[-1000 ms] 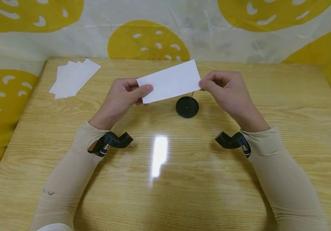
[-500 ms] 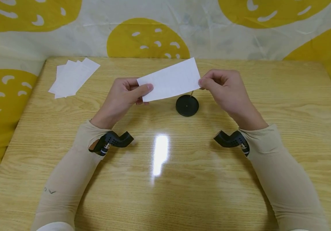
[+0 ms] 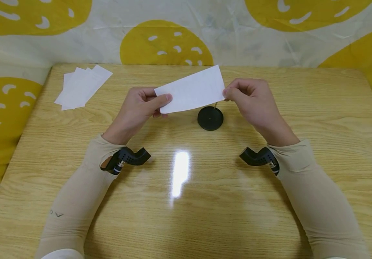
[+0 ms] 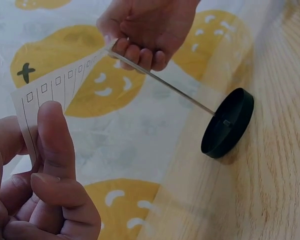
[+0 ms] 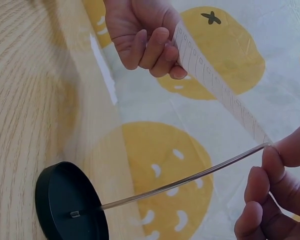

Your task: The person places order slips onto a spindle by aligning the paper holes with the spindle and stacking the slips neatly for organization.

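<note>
A white paper slip (image 3: pixel 193 90) stretches between both hands, tilted up to the right. My left hand (image 3: pixel 137 106) holds its left end, thumb on the near face. My right hand (image 3: pixel 254 102) pinches the right end between thumb and forefinger. The face toward me looks blank; ruled columns with small boxes show on the other face in the left wrist view. Just below the slip is the round black base (image 3: pixel 210 119) of a bill spike. Its thin metal rod (image 4: pixel 175 91) reaches up to the slip's right end, where the tip is hidden at my right fingertips.
Several white slips (image 3: pixel 83 88) lie fanned at the back left of the wooden table (image 3: pixel 237 216). A white cloth (image 3: pixel 231 39) with yellow shapes hangs behind it. Black camera mounts (image 3: pixel 260 156) stick out from both wrists.
The paper slip, almost flat a second ago, now bows slightly along its lower edge. Both hands keep nearly the same place and grip, and the bill spike stands as before.
</note>
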The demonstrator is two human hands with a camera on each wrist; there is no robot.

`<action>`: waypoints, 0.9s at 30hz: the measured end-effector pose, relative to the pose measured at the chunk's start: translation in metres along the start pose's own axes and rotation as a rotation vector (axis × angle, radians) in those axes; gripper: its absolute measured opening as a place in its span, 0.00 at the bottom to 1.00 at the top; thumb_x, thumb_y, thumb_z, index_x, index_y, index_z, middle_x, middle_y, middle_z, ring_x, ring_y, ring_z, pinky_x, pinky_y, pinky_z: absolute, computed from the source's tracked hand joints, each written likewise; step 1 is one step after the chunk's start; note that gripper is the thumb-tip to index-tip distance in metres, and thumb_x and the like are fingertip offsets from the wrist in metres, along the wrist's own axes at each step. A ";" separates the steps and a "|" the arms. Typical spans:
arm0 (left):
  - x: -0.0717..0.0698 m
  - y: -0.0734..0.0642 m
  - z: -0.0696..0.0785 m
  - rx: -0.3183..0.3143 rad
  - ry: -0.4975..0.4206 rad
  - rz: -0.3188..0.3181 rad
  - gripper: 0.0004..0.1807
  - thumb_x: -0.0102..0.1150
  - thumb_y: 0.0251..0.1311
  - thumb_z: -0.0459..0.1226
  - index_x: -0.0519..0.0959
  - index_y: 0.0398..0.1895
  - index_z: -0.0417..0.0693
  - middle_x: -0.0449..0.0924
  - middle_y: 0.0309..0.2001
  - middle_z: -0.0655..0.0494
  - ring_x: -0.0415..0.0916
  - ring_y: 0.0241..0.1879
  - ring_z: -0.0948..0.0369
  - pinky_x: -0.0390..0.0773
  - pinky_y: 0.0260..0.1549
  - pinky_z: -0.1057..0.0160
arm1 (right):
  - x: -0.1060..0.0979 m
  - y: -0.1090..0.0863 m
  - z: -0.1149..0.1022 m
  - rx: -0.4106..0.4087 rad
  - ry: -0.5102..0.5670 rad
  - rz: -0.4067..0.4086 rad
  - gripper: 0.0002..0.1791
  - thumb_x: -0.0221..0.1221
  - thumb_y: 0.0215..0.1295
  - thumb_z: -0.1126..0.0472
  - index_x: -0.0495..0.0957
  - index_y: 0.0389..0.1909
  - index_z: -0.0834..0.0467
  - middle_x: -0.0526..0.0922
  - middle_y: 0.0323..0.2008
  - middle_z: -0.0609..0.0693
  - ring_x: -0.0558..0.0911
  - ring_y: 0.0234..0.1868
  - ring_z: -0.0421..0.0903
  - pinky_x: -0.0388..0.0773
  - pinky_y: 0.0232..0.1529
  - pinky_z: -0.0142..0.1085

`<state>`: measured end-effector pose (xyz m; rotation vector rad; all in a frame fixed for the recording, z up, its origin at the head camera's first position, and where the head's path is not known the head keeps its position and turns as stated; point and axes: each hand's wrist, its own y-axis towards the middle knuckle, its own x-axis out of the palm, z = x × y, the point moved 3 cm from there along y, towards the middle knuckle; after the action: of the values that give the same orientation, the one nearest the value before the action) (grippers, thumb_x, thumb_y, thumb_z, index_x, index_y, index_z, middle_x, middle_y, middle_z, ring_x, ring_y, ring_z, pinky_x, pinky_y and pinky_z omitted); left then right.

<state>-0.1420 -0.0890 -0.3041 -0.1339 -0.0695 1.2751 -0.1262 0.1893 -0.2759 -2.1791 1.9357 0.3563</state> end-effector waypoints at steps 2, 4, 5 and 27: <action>0.000 0.000 0.000 0.002 0.004 0.001 0.13 0.65 0.69 0.37 0.86 0.47 0.35 0.89 0.37 0.57 0.82 0.25 0.62 0.75 0.28 0.67 | 0.000 0.000 0.000 0.005 -0.003 -0.004 0.13 0.58 0.72 0.62 0.85 0.27 0.56 0.85 0.30 0.40 0.73 0.38 0.48 0.72 0.44 0.36; -0.001 0.000 0.000 0.006 0.001 -0.001 0.12 0.65 0.69 0.37 0.86 0.46 0.35 0.89 0.36 0.57 0.81 0.25 0.62 0.76 0.28 0.67 | 0.000 0.000 0.000 0.010 -0.008 -0.007 0.13 0.57 0.71 0.63 0.86 0.27 0.57 0.85 0.30 0.39 0.74 0.37 0.47 0.72 0.44 0.36; -0.001 0.000 0.000 0.010 0.000 -0.001 0.12 0.65 0.68 0.37 0.86 0.46 0.35 0.88 0.35 0.57 0.81 0.25 0.62 0.76 0.28 0.67 | 0.000 0.000 0.000 0.013 -0.013 -0.008 0.13 0.57 0.71 0.63 0.86 0.27 0.56 0.85 0.30 0.39 0.73 0.37 0.47 0.72 0.44 0.35; -0.003 0.003 -0.008 -0.029 0.039 -0.010 0.12 0.66 0.68 0.38 0.87 0.46 0.37 0.89 0.36 0.58 0.76 0.28 0.62 0.77 0.28 0.67 | 0.000 0.000 0.006 0.025 -0.077 -0.040 0.13 0.58 0.72 0.61 0.87 0.29 0.58 0.86 0.31 0.39 0.69 0.32 0.46 0.64 0.34 0.37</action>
<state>-0.1446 -0.0919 -0.3128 -0.1831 -0.0546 1.2611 -0.1266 0.1912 -0.2816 -2.1524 1.8441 0.4008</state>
